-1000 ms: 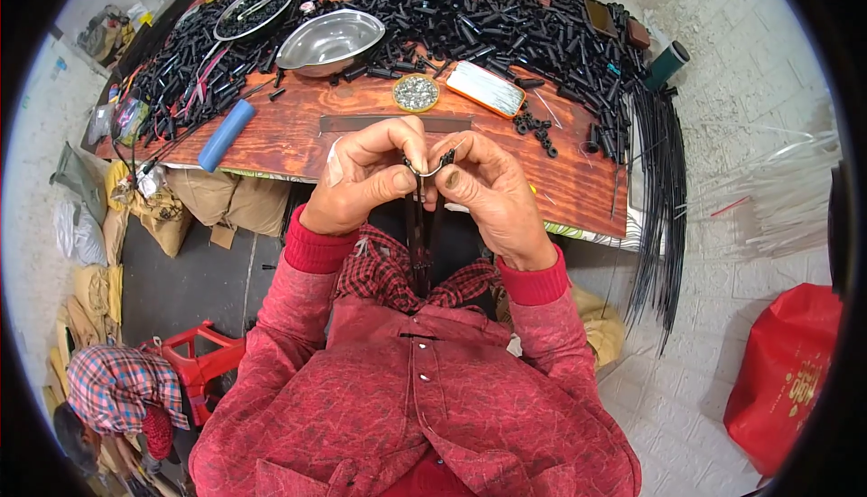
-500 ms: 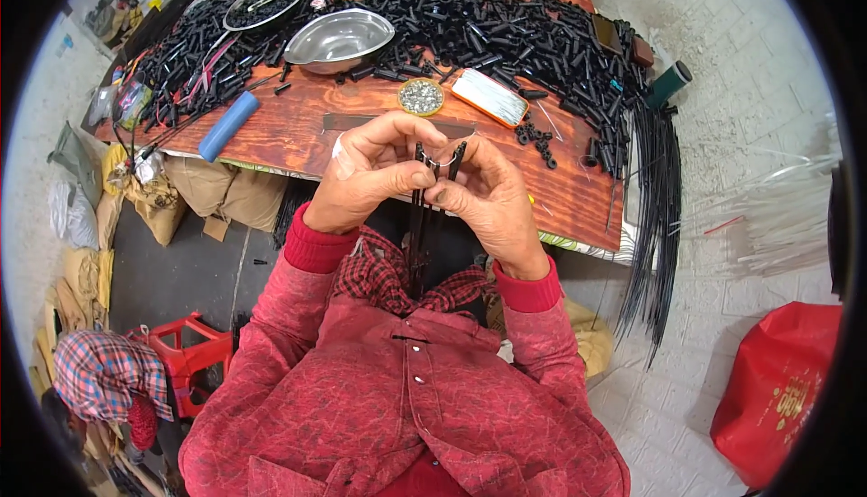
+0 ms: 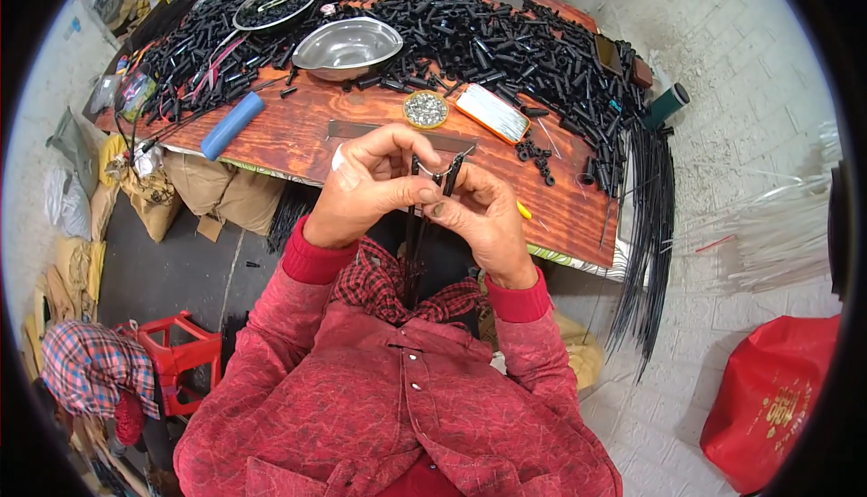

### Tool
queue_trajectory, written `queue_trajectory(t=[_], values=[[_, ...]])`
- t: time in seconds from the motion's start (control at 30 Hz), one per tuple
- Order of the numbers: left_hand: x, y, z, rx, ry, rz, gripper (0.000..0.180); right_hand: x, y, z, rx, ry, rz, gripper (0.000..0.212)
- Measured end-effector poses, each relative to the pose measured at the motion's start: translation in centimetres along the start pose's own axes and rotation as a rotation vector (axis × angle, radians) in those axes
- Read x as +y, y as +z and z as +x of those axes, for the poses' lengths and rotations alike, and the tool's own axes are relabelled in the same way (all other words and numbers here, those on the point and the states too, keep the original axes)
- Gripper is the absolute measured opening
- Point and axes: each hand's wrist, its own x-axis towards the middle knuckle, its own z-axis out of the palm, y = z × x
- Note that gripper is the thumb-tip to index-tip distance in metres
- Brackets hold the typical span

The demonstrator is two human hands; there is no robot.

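Both hands are close together above the near table edge, thumbs and fingers pinched. My left hand (image 3: 366,185), with a white patch near the thumb base, is closed on one thin black rod (image 3: 413,253). My right hand (image 3: 488,235) is closed on another thin black rod (image 3: 454,172). Between the rod tips runs a short pale curved strand, too small to name. The rods hang down below the fingers toward my lap. A small dark pointed tip sticks out at the right-hand rod's top. The fingers hide exactly where each rod is gripped.
Black tubes (image 3: 506,36) heap across the table (image 3: 298,126). Nearer stand a steel bowl (image 3: 348,45), a round dish of metal bits (image 3: 425,109) and a tray of white sticks (image 3: 492,113). A blue cylinder (image 3: 232,126) lies left; black strands (image 3: 641,253) hang off the right edge.
Both hands have lowered slightly in the picture, still pinching the rods. The right-hand rod's top now leans to the right, and a pointed tip shows there. The view has shifted a little.
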Motion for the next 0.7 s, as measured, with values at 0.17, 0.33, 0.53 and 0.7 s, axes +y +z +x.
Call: queue_trajectory(t=[0.17, 0.33, 0.53, 0.7], values=[[0.6, 0.2, -1.4, 0.012, 0.133, 0.034, 0.02, 0.6, 1.9, -0.6, -0.007, -0.005, -0.014, 0.018], [1.4, 0.0, -2.0, -0.019, 0.186, 0.062, 0.023, 0.2, 3.3, -1.2, -0.025, 0.043, 0.113, 0.02], [1.8, 0.3, -2.0, -0.018, 0.14, 0.058, 0.023, 0.8, 3.3, -1.3, 0.002, 0.008, 0.102, 0.019], [1.0, 0.2, 0.0, -0.015, 0.129, 0.15, 0.023, 0.7, 2.0, -1.3, 0.077, -0.02, 0.008, 0.02]])
